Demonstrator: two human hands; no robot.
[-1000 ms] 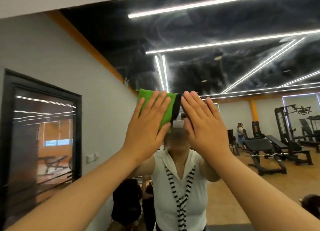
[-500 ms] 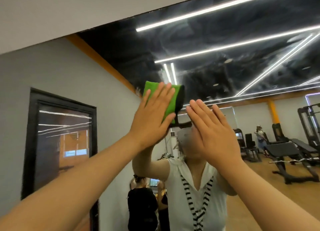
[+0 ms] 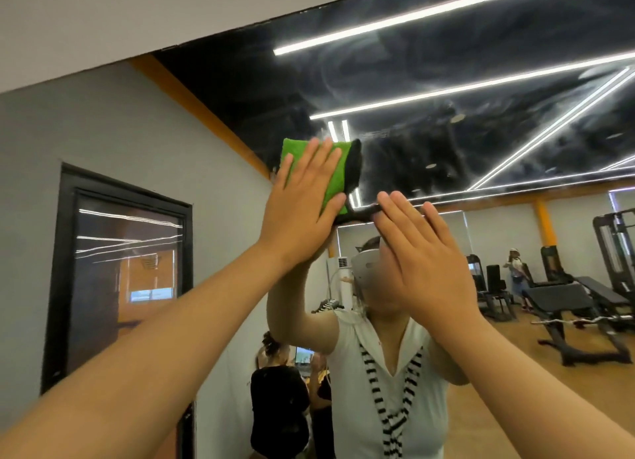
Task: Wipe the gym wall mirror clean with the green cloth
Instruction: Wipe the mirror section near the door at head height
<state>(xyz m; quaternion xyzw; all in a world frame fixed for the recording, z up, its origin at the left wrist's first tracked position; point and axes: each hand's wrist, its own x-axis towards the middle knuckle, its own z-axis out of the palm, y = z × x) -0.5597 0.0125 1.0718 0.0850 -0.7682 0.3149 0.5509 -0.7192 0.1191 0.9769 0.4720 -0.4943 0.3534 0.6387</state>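
The gym wall mirror [image 3: 481,142] fills most of the view and shows hazy smears across its upper part. My left hand [image 3: 302,200] presses the folded green cloth [image 3: 335,173] flat against the glass with straight, spread fingers. My right hand [image 3: 422,255] lies flat on the mirror just below and to the right of the cloth, fingers straight, holding nothing. Both my forearms reach up from the bottom corners. My reflection stands behind the hands.
The mirror's top edge [image 3: 220,34] meets a grey wall above. Reflected in the glass are a dark framed door [image 3: 120,273] at left, weight benches [image 3: 577,304] at right, and people standing in the background [image 3: 278,410].
My left hand has slid the cloth up the mirror and slightly left. My right hand has stayed lower, so the hands are now staggered. The view has tilted upward.
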